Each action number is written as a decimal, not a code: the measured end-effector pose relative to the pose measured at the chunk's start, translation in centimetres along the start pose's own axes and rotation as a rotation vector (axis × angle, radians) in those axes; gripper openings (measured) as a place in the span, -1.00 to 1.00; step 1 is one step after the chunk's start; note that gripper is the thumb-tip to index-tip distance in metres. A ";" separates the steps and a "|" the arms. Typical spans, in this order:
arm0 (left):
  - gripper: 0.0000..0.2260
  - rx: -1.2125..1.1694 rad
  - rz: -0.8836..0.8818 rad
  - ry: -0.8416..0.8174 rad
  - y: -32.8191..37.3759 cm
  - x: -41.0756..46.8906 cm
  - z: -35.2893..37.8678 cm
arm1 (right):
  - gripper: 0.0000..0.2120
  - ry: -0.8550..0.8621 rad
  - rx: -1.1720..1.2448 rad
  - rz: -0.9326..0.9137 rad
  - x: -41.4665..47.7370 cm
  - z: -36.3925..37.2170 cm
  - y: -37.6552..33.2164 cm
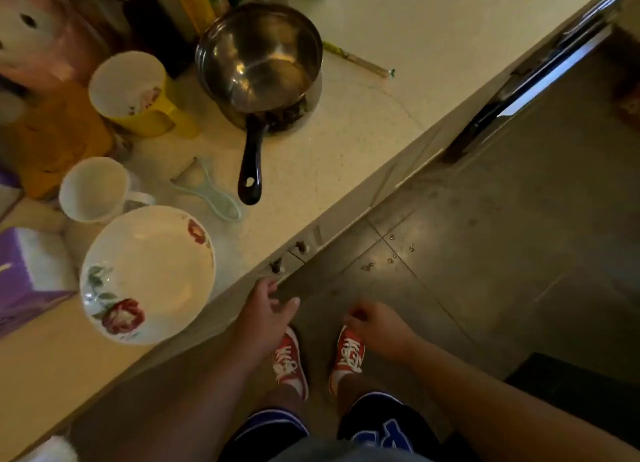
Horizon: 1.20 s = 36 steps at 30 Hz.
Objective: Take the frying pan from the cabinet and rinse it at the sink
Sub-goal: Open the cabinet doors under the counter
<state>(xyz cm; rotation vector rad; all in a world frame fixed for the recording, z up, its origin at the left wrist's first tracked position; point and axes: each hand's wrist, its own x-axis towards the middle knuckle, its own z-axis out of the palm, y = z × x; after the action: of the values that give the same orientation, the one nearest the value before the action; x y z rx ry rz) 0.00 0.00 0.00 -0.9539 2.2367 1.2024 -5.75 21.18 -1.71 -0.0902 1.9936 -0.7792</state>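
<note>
The task looks barely begun: the open, empty left hand (268,300) nears the cream cabinet's dark knobs (276,265) below the counter's front edge, the right hand (375,323) hangs loosely curled and empty, and no frying pan or sink shows.

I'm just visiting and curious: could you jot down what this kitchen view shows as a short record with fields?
place: kitchen counter above cabinet doors with knobs
left hand: open, reaching near the cabinet knobs
right hand: empty, loosely curled over the floor
on counter: steel saucepan, floral bowl, white mug, yellow mug, peeler
frying pan: not in view
</note>
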 end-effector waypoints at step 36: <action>-0.14 0.146 0.247 -0.471 2.5 1.5 1.9 | -0.73 0.403 0.356 0.022 0.4 1.4 -2.5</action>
<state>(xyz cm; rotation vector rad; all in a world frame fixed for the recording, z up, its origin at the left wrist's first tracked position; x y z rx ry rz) -2.76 2.05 -0.62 -0.2993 2.0552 1.1953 -5.38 18.40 -1.10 0.3195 2.1855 -1.1988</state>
